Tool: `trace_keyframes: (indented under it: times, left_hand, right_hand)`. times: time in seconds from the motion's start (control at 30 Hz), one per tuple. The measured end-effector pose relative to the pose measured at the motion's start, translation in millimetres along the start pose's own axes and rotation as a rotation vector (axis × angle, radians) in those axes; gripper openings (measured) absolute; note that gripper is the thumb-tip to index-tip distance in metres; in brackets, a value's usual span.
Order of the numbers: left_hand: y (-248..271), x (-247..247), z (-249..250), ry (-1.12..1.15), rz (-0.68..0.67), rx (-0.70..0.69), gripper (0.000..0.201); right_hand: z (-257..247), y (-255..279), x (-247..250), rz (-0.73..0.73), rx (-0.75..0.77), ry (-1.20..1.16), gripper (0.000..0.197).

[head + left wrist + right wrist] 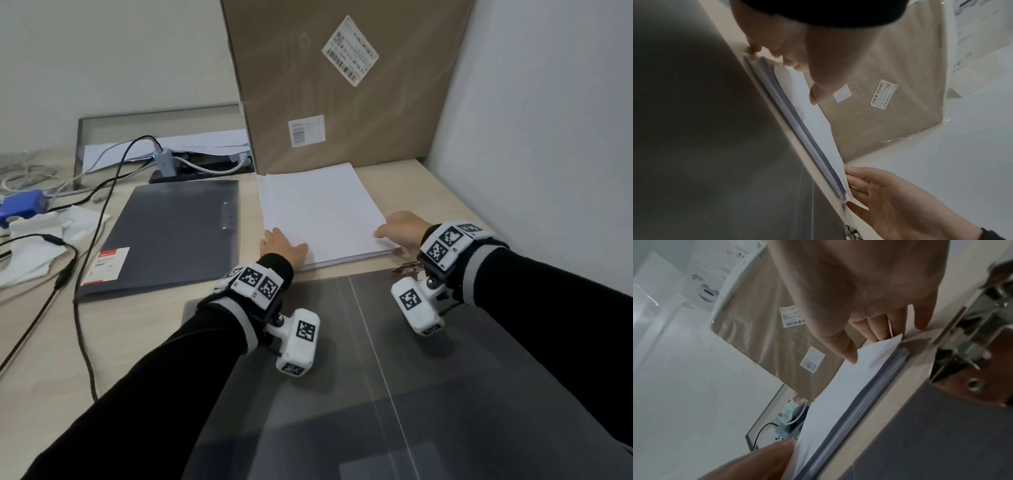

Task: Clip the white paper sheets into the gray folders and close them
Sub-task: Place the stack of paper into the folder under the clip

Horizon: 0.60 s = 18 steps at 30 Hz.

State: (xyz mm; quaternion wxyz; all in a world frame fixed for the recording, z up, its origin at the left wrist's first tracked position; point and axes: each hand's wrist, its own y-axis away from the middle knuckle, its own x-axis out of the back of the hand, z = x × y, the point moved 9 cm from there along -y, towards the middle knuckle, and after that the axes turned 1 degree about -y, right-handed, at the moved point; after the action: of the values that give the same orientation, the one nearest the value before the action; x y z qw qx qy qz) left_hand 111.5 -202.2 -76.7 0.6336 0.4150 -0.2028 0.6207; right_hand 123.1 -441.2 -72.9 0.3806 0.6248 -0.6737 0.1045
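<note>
Head view, paper stack (322, 212) between both hands, left hand (281, 247) and right hand (404, 228) pinching its near corners

Left hand (281, 247) lay on near-left corner of white paper stack (322, 212), right hand (400, 229) at its near-right corner. Open gray folder (342, 359) lay in front under both forearms, metal clip (407, 268) at its far edge. Closed gray folder (164, 240) sat left of stack. Cardboard box (342, 85) stood behind, black cables (82, 308) far left.
</note>
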Motion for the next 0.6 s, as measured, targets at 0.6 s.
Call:
trace_keyframes:
  times: [0.6]
  left_hand:
    - [-10,27,3,0.315,-0.012,0.088,0.069]
  right_hand:
    - [0,9,-18,-0.092,0.101,0.287,0.053]
